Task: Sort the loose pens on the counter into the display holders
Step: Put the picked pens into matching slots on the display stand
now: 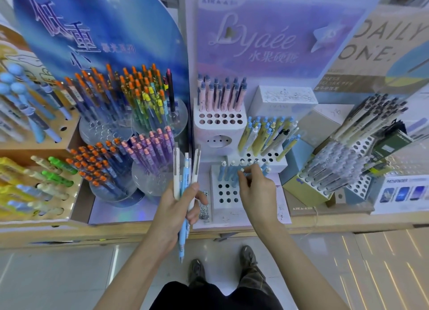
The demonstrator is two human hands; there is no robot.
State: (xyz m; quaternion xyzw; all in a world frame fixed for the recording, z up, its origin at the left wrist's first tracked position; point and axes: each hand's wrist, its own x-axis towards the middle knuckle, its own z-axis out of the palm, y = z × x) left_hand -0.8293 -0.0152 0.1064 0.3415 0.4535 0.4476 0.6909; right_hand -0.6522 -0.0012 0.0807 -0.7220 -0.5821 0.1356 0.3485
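1. Head view: left hand (176,207), fingers (201,199) curled round spare pens (185,170), waits left of the white holder (224,208) as a supply.
2. Right hand (258,190) pinches a blue pen (242,170), seating it in that holder.

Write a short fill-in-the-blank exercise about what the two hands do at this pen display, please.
1. The left hand grips a bunch of pens, some white and some ____.
2. The right hand reaches the tops of blue pens standing in a ____ holder with round holes.
3. The orange-capped pens stand to the ____ of the left hand.
Missing words: blue; white; left.
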